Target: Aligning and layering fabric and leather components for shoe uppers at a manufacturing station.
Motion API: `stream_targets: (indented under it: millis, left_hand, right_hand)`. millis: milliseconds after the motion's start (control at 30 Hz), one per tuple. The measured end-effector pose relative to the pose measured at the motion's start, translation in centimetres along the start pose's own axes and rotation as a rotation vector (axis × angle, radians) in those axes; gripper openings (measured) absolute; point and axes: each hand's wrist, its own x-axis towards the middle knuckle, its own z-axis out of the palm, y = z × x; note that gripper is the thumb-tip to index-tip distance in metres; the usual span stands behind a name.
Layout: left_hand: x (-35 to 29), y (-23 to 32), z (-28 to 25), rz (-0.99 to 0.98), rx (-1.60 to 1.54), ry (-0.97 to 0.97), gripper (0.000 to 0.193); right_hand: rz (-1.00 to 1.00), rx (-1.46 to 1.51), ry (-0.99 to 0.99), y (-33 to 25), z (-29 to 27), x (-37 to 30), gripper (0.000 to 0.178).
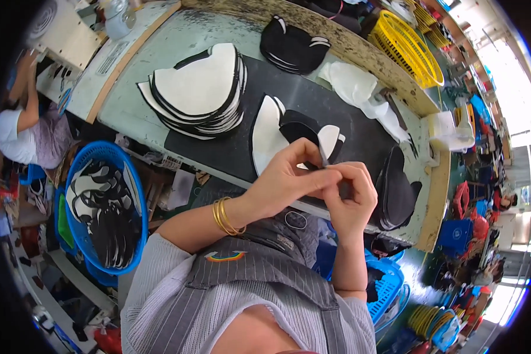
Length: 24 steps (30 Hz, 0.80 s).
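My left hand [286, 182], with gold bangles at the wrist, and my right hand [352, 197] meet over the near side of the bench. Between their pinched fingers is a curved black-and-white shoe-upper piece [328, 140], its white rounded end standing up. The fingers cover its lower part. Behind the left hand, more white and black pieces [265, 133] lie on the dark mat [212, 154]. A thick stack of white-faced pieces with black edges [194, 88] stands to the left. Dark curved pieces [395, 189] lie beside my right hand.
Black pieces [292, 44] and crumpled white sheeting [354, 82] lie farther back, scissors [398, 112] beside them. A wooden ledge [336, 35] borders the bench. A blue basket [141, 236] of cut pieces stands at left; another blue basket [389, 283] is at right. A co-worker [29, 127] sits far left.
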Motion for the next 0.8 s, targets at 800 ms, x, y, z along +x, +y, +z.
stream_targets:
  millis: [800]
  left_hand:
    - [0.4,-1.2,-0.1,0.119,0.363,-0.021,0.03]
  right_hand:
    - [0.206,0.108,-0.082,-0.8,-1.2,-0.9,0.003]
